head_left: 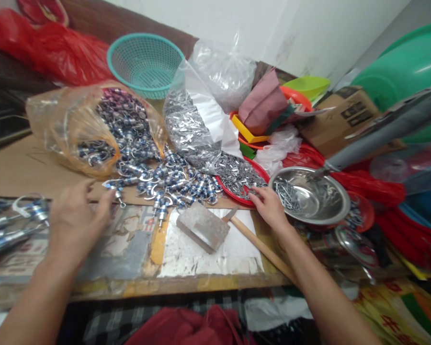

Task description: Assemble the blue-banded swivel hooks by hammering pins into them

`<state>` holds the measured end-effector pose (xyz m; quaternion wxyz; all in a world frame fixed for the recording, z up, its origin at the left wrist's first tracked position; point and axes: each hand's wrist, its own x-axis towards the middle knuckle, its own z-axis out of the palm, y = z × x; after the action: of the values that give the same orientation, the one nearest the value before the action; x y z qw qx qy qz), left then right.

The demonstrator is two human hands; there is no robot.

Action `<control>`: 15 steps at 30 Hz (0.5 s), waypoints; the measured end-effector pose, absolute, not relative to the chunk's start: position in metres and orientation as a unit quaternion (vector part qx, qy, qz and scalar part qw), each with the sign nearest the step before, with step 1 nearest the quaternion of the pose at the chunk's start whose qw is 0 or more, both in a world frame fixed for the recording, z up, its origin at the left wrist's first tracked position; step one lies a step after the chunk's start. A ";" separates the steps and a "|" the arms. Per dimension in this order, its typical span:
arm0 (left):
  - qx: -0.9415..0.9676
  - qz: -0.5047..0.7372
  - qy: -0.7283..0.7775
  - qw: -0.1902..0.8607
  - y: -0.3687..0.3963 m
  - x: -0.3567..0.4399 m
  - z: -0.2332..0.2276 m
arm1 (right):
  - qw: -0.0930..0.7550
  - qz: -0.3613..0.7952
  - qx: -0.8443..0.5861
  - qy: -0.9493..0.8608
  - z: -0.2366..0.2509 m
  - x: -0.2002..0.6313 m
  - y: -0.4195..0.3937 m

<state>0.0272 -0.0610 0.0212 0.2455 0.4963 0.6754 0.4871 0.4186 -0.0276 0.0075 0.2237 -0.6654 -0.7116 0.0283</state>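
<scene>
The two hands are well apart over the bench (pixel 140 289); the left hand (pixel 77 218), blurred, is at the left of the frame, thumb spread from the forefinger, its thumb tip by one of the blue-and-silver fittings (pixel 197 184), though I cannot tell whether it grips it; the right hand (pixel 269 206), right of centre, has its fingertips at the small metal clips (pixel 237 175) by the near rim of a red tray (pixel 233 195), and whether any are pinched cannot be told; the fittings spread in a heap across the middle of the frame, running back into an amber plastic bag (pixel 53 124) at the upper left, while a clear bag (pixel 187 122) packed with clips leans just above the tray; at centre, a metal block (pixel 203 227) rests on a white sheet (pixel 215 268), a wooden handle (pixel 260 244) slanting toward the lower right, passing under the right forearm; right of the tray, a steel bowl (pixel 332 203) holds metal pins (pixel 287 194).
</scene>
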 end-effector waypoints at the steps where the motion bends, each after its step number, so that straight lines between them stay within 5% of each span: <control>1: 0.495 0.477 0.686 0.239 -0.052 0.033 0.022 | 0.209 0.034 -0.666 -0.716 0.007 0.420 -0.013; 8: 0.433 0.494 0.709 0.257 -0.040 0.033 0.026 | 0.193 0.039 -0.673 -0.713 -0.008 0.413 0.021; 13: 0.408 0.539 0.633 0.377 -0.066 0.069 0.042 | 0.213 -0.011 -0.699 -0.683 -0.006 0.414 0.016; 15: 0.351 0.568 0.550 0.502 -0.075 0.095 0.047 | 0.203 -0.026 -0.710 -0.674 -0.002 0.414 0.016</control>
<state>0.0948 -0.0745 0.0471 0.5019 0.3511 0.5501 0.5676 0.4139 0.0160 -0.0021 0.2033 -0.7102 -0.6735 -0.0259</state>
